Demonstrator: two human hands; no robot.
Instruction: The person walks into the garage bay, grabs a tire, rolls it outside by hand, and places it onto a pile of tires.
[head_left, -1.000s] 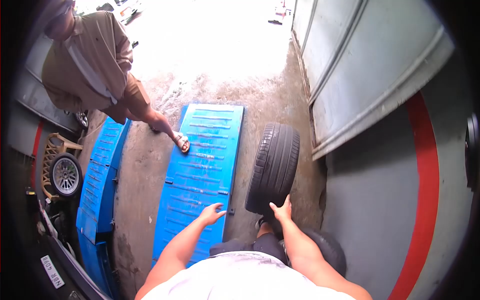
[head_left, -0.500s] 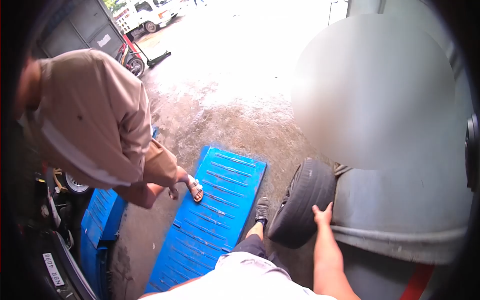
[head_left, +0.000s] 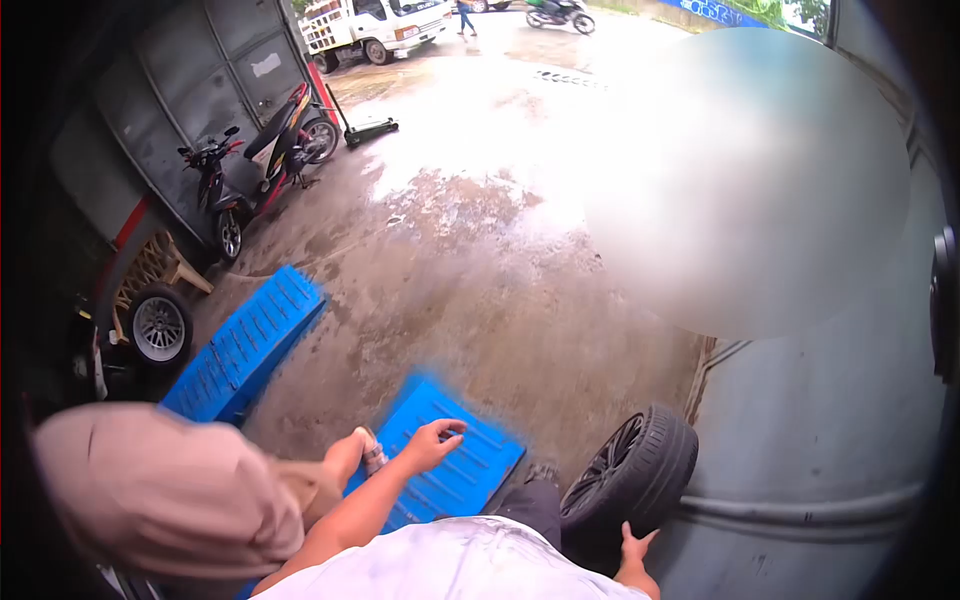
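Observation:
A black tyre on a dark spoked wheel (head_left: 655,465) stands upright on the floor at the lower right, beside my foot. My right hand (head_left: 637,545) is at the tyre's near side, thumb and fingers apart; whether it touches the tread is unclear. My left hand (head_left: 437,444) is raised over the blue ribbed ramp (head_left: 480,465), fingers loosely curled and apart, with nothing in it. Another person in a brown top (head_left: 165,490) is at the lower left, one sandalled foot beside the ramp's left edge.
A second blue ramp (head_left: 250,345) lies to the left. Beyond it are a wheel (head_left: 160,325) by a beige chair (head_left: 160,262), a motorbike (head_left: 262,165) and a floor jack (head_left: 370,130). A grey metal door (head_left: 800,420) borders the right. A white truck (head_left: 385,25) stands outside.
The view has swung up and forward. The tyre has moved forward along the right side of the ramp. My left hand has come back into view, and the other person appears lower at the left.

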